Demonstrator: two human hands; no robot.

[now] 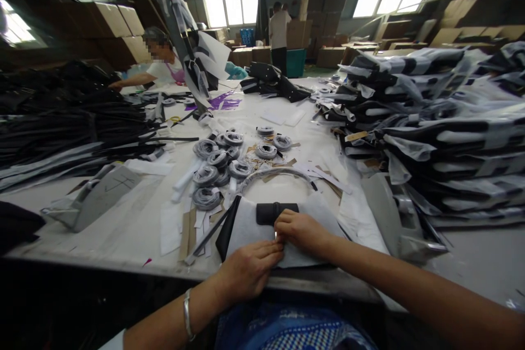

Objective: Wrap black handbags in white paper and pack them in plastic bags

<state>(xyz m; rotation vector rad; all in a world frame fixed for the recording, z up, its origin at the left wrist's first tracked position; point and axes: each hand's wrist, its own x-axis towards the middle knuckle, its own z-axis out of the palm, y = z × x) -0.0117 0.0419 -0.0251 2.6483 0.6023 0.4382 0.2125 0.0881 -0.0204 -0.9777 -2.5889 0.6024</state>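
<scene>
A black handbag (246,224) wrapped in white tissue lies flat at the near table edge, its dark clasp flap (276,211) showing and its paper-wrapped handle (274,174) arching behind it. My left hand (250,269) rests on the white wrapping at the bag's front, fingers curled and pressed toward the middle. My right hand (301,229) sits just below the clasp flap, fingers pinched together on something small and pale where the two hands meet. What the fingers pinch is too small to name.
Several grey wrapped coils (217,167) lie behind the bag. A high stack of wrapped black bags (443,126) fills the right side, black straps (69,126) the left. A grey tape dispenser (94,197) sits near left. One person (162,63) works far left, another person (279,35) stands at the back.
</scene>
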